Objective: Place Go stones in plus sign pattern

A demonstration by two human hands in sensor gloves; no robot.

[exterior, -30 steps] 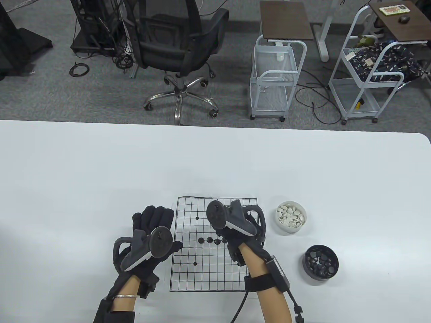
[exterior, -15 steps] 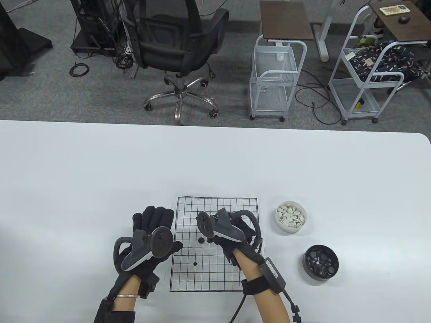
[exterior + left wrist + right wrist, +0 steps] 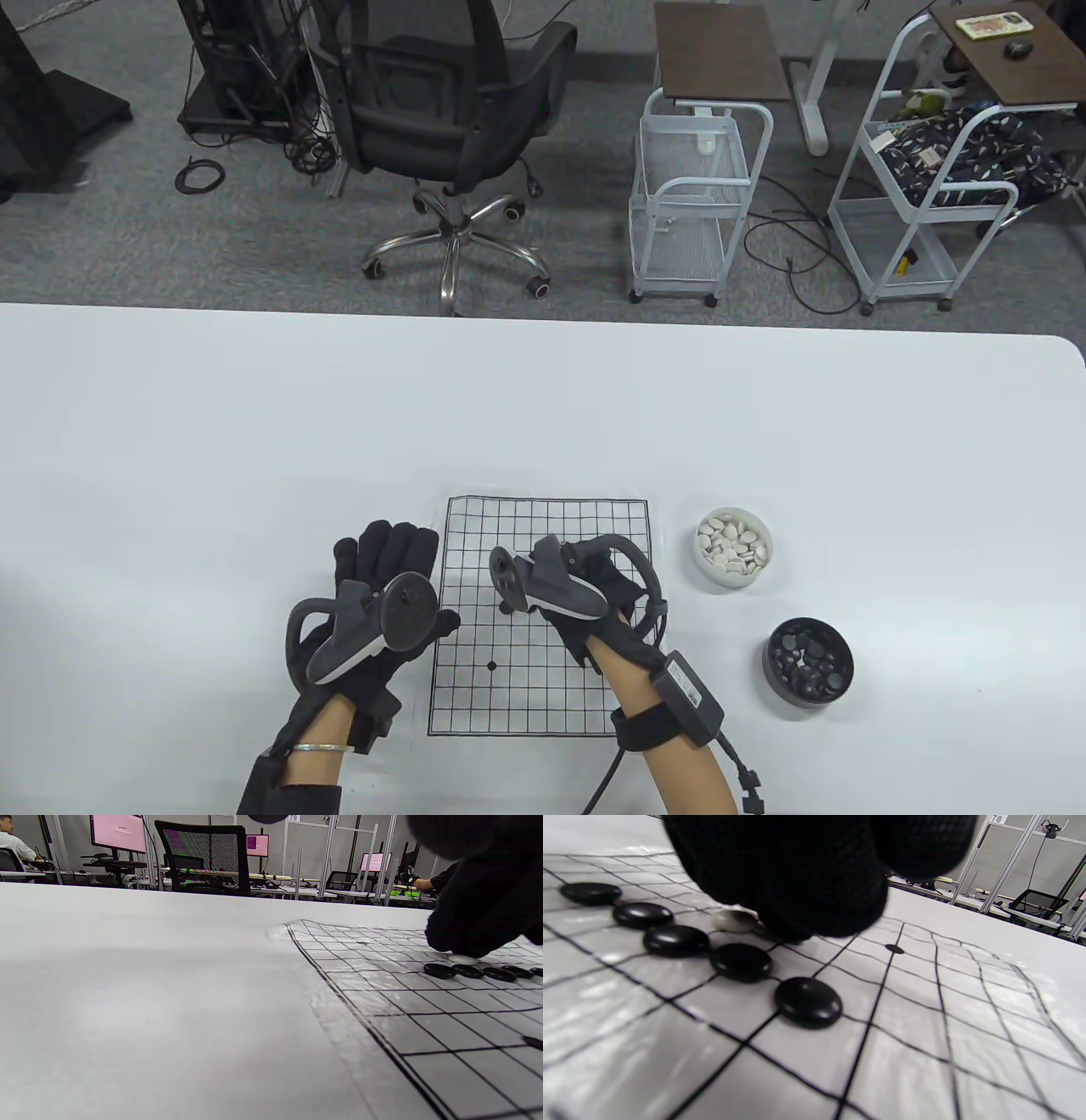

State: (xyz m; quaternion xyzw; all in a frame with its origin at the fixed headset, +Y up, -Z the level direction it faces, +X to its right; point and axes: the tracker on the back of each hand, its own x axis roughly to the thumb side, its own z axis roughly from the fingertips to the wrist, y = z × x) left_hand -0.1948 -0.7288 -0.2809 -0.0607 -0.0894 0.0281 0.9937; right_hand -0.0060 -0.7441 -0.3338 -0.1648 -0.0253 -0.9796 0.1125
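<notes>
Gloved right-hand fingertips [image 3: 814, 899] pressed down on a white Go stone [image 3: 734, 921], just beyond a row of five black Go stones [image 3: 740, 962] on the grid board [image 3: 543, 679]. Left hand [image 3: 382, 611] flat, fingers spread, on the board's left edge, holding nothing. Risk: a bulky fingertip nudging the neighbouring black stones off their intersections. Stones glossy, lens-shaped, likely quick to slide on the shiny sheet.

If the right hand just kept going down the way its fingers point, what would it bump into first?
Probably the white stone right under the right hand, which already sits on, or nearly on, the Go board just beyond the row of black stones. Whether the fingertips touch the stone is hard to tell.
</notes>
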